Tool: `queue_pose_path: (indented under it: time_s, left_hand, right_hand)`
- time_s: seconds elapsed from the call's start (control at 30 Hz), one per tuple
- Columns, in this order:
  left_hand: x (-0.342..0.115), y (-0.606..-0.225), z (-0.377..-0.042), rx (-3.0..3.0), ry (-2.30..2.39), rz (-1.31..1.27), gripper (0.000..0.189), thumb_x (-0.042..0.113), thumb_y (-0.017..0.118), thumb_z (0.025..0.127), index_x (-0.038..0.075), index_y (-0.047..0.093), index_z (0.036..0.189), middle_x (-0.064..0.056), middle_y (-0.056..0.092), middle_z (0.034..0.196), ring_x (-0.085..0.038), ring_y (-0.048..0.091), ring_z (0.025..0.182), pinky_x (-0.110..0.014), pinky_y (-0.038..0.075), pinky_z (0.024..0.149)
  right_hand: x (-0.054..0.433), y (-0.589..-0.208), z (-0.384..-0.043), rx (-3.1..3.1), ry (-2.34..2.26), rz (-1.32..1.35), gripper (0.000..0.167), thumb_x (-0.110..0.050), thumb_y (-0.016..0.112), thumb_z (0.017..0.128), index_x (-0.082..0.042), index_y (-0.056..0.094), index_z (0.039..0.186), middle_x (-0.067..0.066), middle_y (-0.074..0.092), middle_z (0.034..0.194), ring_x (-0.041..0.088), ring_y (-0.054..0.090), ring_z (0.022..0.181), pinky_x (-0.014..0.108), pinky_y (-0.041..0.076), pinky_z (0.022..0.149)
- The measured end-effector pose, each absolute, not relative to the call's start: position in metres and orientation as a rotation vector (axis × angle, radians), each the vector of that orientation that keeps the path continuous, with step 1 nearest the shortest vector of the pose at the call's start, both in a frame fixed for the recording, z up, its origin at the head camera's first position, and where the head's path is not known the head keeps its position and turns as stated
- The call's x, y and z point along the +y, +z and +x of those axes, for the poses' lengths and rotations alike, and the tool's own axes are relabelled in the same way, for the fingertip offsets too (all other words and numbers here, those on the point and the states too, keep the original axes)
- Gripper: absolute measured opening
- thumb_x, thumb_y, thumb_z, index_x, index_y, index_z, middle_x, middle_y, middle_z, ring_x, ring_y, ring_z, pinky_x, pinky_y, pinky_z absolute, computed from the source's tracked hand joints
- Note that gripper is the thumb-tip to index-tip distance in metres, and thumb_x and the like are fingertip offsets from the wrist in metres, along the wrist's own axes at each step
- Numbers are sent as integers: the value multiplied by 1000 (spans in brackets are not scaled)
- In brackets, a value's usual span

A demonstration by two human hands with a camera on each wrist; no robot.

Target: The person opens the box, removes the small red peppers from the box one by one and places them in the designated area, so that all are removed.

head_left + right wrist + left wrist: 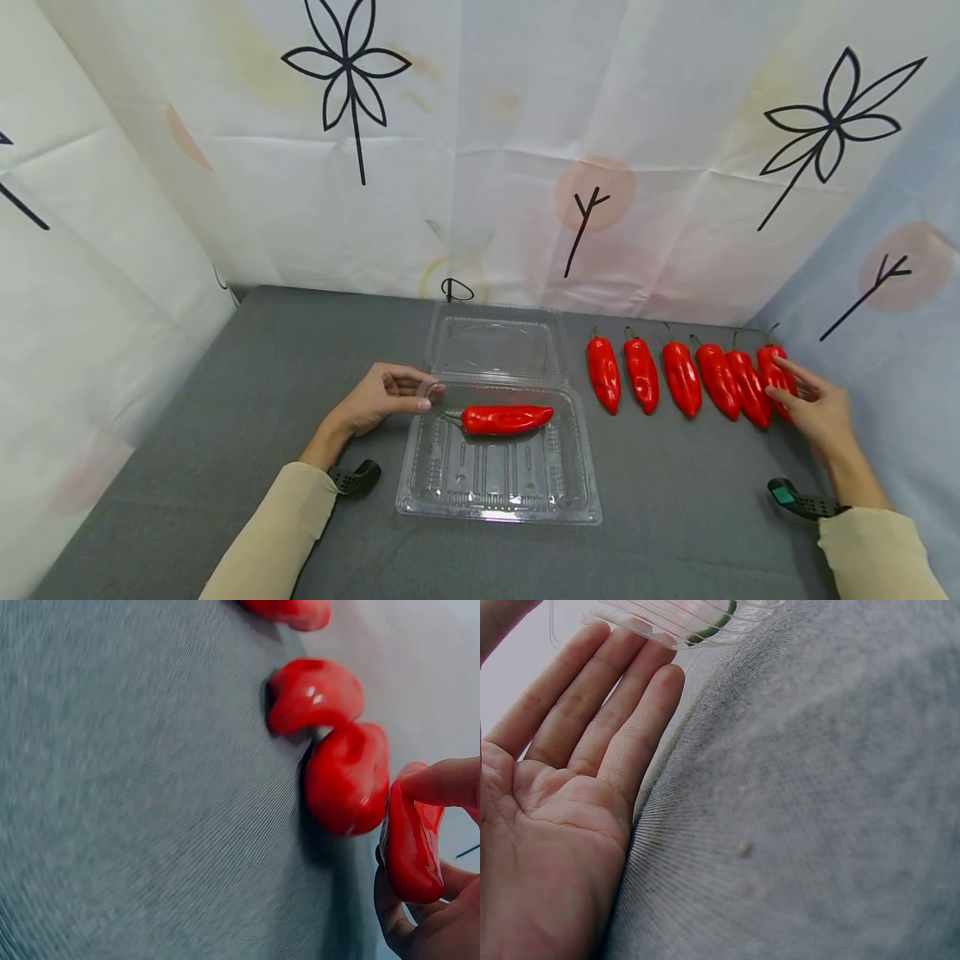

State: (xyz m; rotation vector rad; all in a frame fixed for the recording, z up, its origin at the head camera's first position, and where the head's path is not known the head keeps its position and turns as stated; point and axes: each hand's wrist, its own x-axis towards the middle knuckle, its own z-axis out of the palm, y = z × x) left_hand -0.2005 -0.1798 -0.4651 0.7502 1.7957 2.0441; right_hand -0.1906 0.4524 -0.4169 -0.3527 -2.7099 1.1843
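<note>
At the right end of a row, my right hand (817,412) grips a red chili pepper (772,367) between thumb and fingers; the right wrist view shows the fingers around its sides. Touching the left side of a clear plastic clamshell container (495,492) are the fingertips of my left hand (386,398). Its fingers are nearly straight in the left wrist view, palm showing. Another red chili pepper (507,420) lies crosswise in the container's base, its green stem toward my left hand. The clear lid (498,342) is folded back behind the base.
Several more red chili peppers (681,379) lie side by side right of the container, stems toward the back. A grey cloth (300,358) covers the table. Printed white curtains (487,192) stand along the back and both sides, the right one close to my right hand.
</note>
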Motion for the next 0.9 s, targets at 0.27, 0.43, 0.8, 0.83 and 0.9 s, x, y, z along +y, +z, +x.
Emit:
queue_pose_path:
  time_s: [0.27, 0.43, 0.8, 0.83, 0.9]
  left_hand:
    - [-180, -464, -200, 1790, 2045, 746, 44, 0, 78, 87, -19, 60, 122, -31, 67, 120, -30, 70, 112, -36, 57, 92]
    - [-179, -464, -200, 1804, 2038, 741, 43, -1, 78, 87, -19, 60, 122, -31, 67, 120, -30, 69, 112, -36, 56, 92]
    - [-180, -463, -200, 1802, 2040, 752, 42, -1, 77, 87, -19, 60, 121, -31, 67, 120, -29, 70, 111, -35, 57, 92]
    - [-180, -464, -200, 1799, 2041, 752, 42, -1, 77, 87, -20, 60, 121, -31, 67, 120, -28, 70, 111, -35, 57, 92]
    - [-180, -464, -200, 1794, 2043, 754, 42, -2, 77, 87, -20, 60, 122, -30, 67, 120, -28, 70, 112, -35, 56, 92]
  right_hand:
    - [462, -428, -190, -2705, 1224, -441, 56, -28, 64, 100, -22, 46, 153, 40, 39, 145, 13, 42, 99, 13, 46, 62]
    - [466, -428, -193, -2747, 1248, -453, 58, -30, 61, 101, -18, 43, 154, 41, 37, 146, 31, 45, 112, 12, 45, 62]
    - [466, -424, -195, -2822, 1311, -436, 62, -39, 53, 104, -10, 36, 156, 41, 32, 149, 38, 41, 112, 12, 49, 65]
    - [465, -424, -195, -2823, 1315, -445, 63, -41, 52, 104, -10, 35, 157, 41, 32, 150, 37, 42, 112, 12, 50, 65]
    - [465, -424, -195, -2824, 1311, -463, 65, -42, 52, 104, -9, 33, 157, 41, 33, 151, 37, 43, 114, 11, 50, 65]
